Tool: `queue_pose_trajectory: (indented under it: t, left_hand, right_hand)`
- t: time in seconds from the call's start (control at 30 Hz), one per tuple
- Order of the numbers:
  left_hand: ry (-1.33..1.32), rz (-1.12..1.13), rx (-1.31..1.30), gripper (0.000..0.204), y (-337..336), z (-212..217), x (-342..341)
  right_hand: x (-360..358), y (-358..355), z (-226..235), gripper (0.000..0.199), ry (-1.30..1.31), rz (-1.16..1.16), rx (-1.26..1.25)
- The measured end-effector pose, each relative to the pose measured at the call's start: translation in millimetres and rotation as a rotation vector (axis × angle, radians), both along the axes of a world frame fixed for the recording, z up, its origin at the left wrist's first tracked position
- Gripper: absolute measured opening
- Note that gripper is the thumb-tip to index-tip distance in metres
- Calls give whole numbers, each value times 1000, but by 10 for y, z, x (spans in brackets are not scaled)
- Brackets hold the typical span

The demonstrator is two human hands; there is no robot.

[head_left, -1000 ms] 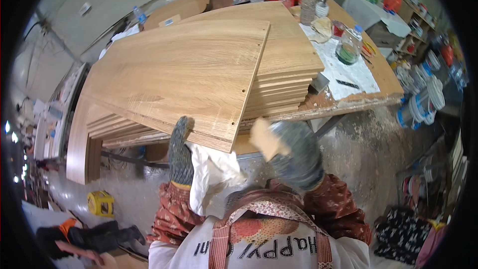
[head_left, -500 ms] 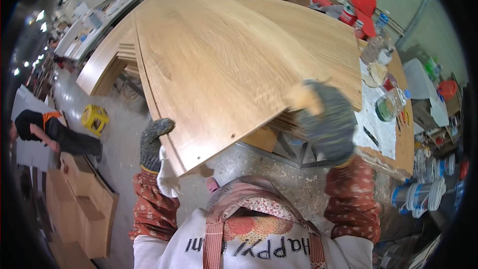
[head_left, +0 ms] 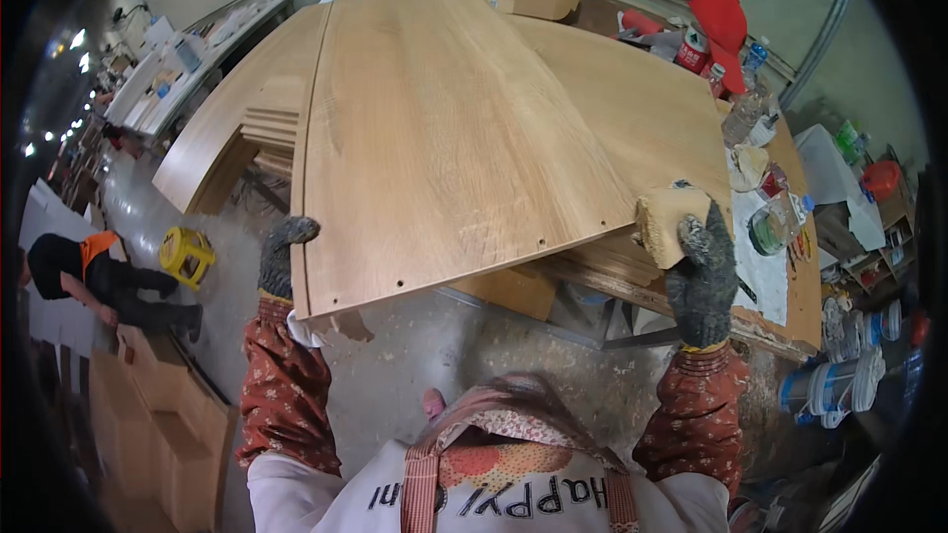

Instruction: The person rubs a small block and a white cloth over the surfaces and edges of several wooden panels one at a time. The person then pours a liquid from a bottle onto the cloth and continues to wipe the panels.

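A long wood-grain panel (head_left: 444, 138) lies at a slant over other panels, its near end with small drilled holes jutting toward me. My left hand (head_left: 281, 255), in a dark grey knit glove, grips its near left edge, thumb on top and the other fingers hidden. Below that hand hangs a bit of white cloth (head_left: 304, 331); I cannot tell whether the hand holds it. In the same kind of glove, my right hand (head_left: 703, 281) is closed on a tan sponge (head_left: 671, 222), at the panel's near right corner.
More stacked panels (head_left: 642, 123) lie underneath. To the right, a bench (head_left: 805, 286) carries bottles (head_left: 768, 229), a can and a red cap (head_left: 718, 20). Buckets (head_left: 839, 385) stand on the far right. Left are a yellow stool (head_left: 186, 257) and another person (head_left: 94, 276).
My right hand, blurred by motion before, is now sharper and farther right with the sponge. The panel's near end sits farther left and a little higher, my left hand still at its edge.
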State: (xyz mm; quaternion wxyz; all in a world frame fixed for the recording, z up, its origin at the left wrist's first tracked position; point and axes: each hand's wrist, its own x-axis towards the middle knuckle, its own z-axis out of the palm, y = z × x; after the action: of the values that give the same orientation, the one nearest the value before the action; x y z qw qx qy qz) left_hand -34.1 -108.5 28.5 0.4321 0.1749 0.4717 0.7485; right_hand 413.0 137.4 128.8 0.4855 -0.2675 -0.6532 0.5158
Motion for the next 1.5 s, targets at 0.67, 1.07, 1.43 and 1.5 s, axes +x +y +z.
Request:
queue_pose_trajectory:
  t: [0.67,1.07,1.43,1.5]
  left_hand:
    - [-80,-180,116,25,795,100,115]
    - [491,-203,225,15,722,134,192]
    - [886,-127,325,17,820,-13,150]
    - [973,-117,353,15,814,51,154]
  right_hand:
    - [-421,-654,-74,48,569,186,-506]
    - [-928,-955,-109,37,-463,-538,545]
    - [-2090,-1802,100,24,-747,-78,1048]
    - [-1905,-1630,172,27,-707,-210,1154]
